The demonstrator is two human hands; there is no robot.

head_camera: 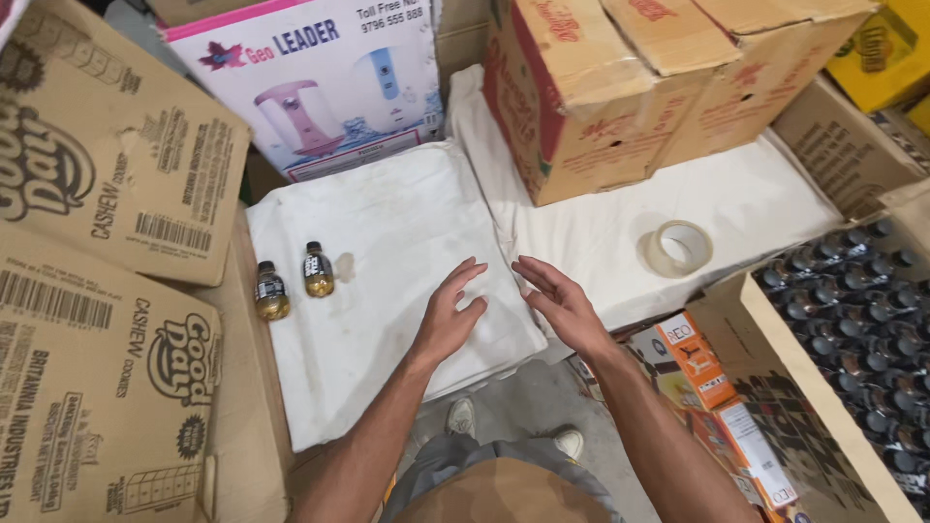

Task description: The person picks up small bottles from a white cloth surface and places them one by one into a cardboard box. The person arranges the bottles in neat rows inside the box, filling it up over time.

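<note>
My left hand (448, 315) and my right hand (559, 302) hover side by side, palms facing each other, over a white cloth-covered surface (387, 223). Both hands hold nothing and their fingers are spread. Two small bottles with dark caps and amber liquid, one (270, 292) and the other (317, 270), stand on the white cloth to the left of my left hand. A roll of clear tape (678, 248) lies flat on the white cloth to the right of my right hand.
Brown cartons (107, 291) stack at the left; a white and pink printed box (320, 77) stands behind. A large carton (630, 87) sits at the back right. An open carton of several dark-capped bottles (852, 320) is at right, with small orange boxes (699, 363) beside it.
</note>
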